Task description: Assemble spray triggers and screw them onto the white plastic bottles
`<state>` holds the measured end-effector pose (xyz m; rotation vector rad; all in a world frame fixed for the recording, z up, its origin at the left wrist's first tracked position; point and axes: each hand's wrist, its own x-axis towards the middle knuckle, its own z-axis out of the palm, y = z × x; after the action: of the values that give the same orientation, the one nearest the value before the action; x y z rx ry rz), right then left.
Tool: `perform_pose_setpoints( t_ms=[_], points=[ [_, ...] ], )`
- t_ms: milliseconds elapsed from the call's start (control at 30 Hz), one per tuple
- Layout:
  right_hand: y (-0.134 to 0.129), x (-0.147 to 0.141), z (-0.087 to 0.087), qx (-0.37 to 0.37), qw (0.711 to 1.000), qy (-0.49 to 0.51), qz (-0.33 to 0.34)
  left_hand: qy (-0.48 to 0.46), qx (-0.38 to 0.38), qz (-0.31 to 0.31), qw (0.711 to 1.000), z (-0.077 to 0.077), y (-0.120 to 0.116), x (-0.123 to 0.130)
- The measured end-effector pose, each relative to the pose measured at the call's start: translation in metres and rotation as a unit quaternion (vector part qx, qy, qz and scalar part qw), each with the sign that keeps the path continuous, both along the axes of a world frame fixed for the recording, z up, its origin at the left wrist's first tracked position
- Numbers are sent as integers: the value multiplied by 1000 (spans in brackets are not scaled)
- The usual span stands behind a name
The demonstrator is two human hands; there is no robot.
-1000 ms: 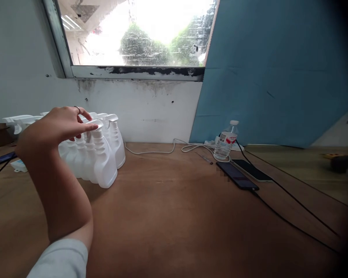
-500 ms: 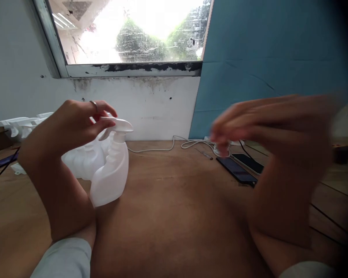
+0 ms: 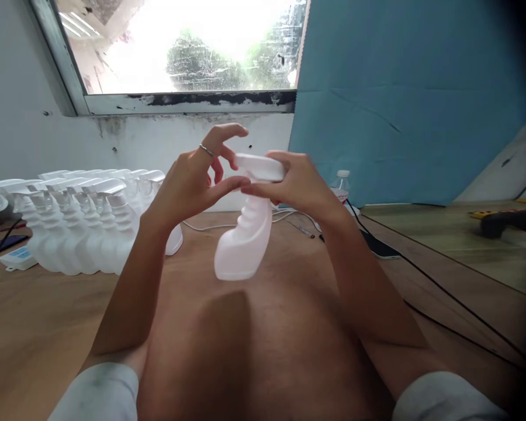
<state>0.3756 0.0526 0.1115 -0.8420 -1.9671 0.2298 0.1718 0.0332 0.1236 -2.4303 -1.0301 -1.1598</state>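
Observation:
A white plastic spray bottle (image 3: 244, 237) hangs tilted above the table, its trigger head (image 3: 260, 168) at the top. My left hand (image 3: 201, 175), with a ring on one finger, pinches the left end of the head between thumb and fingers; one finger sticks out above it. From the other side my right hand (image 3: 298, 178) grips the head's right end, thumb in front. Both thumbs meet near the bottle's neck, which they partly hide. Several more white spray bottles (image 3: 79, 228) stand packed in rows at the left, partly behind my left forearm.
A phone (image 3: 379, 244) lies at the right by black cables, with a clear bottle (image 3: 342, 186) behind. A small pen-like tool (image 3: 304, 231) and a white cord (image 3: 214, 225) lie near the wall. At far left are a small white box (image 3: 20, 257) and a dark phone-like device (image 3: 2, 245).
The spray bottle has gone from the left, standing on the table, to the middle, lifted off it. My right hand has come in from the right and taken hold of its head.

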Motion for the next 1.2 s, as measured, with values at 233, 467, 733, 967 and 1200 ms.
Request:
perform_pose_setpoints(
  t_ms=[233,467,733,967,1200],
  points=[
    [25,20,5,53,990,132,-14,115,-160,28,980,-9,41,-10],
    [32,34,4,81,992,97,3,94,-243,-49,964,-7,43,-19],
    [15,47,12,24,982,112,153,7,-330,-156,931,-8,42,-33],
    [35,37,6,-116,953,229,163,-53,-309,-160,936,-13,45,-21],
    [17,28,8,-139,941,224,213,-88,-306,-185,930,-16,49,-22]
  ],
)
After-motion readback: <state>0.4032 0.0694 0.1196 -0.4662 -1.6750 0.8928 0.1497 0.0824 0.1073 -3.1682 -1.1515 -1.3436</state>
